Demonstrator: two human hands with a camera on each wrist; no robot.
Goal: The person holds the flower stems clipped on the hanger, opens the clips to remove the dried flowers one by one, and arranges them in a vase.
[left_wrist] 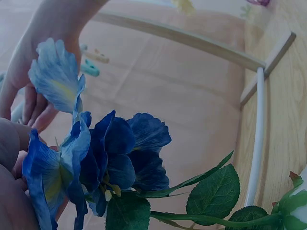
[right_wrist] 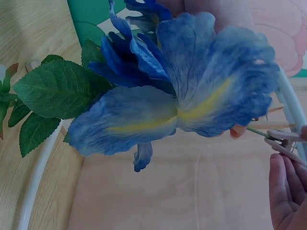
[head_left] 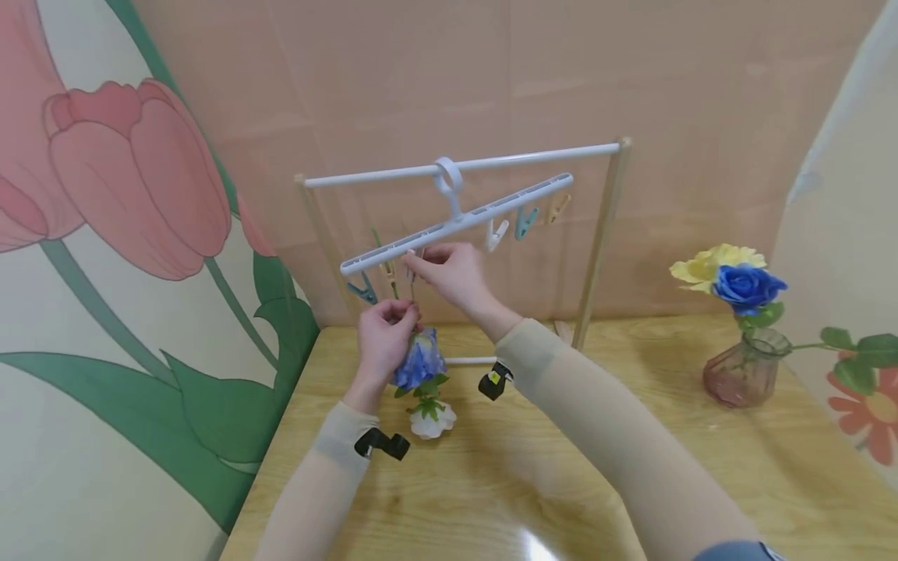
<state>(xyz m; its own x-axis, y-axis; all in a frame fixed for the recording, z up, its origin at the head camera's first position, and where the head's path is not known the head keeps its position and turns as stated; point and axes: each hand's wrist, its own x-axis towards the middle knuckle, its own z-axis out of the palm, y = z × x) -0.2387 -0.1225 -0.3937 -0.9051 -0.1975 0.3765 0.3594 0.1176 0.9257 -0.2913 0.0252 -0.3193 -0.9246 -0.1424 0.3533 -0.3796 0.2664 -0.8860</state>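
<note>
My left hand (head_left: 383, 336) pinches the stem of a blue iris-like flower (head_left: 419, 362), which hangs head down below the fingers. My right hand (head_left: 456, 276) reaches under the white hanger (head_left: 456, 224) and pinches a pale clothespin (right_wrist: 286, 136) between thumb and fingers. The flower's thin green stem (right_wrist: 258, 131) runs up to that clothespin's jaws, seen in the right wrist view. Beneath the blue petals, a white flower (head_left: 433, 421) also points downward, with green leaves (left_wrist: 213, 194) between the two blooms.
The hanger hooks on a rack's white top bar (head_left: 533, 159) between wooden posts (head_left: 602, 241). A blue clothespin (head_left: 362, 290), a yellow one (head_left: 388, 271), and several others hang from it. A pink glass vase (head_left: 745, 370) with yellow and blue flowers stands right on the wooden table (head_left: 561, 475).
</note>
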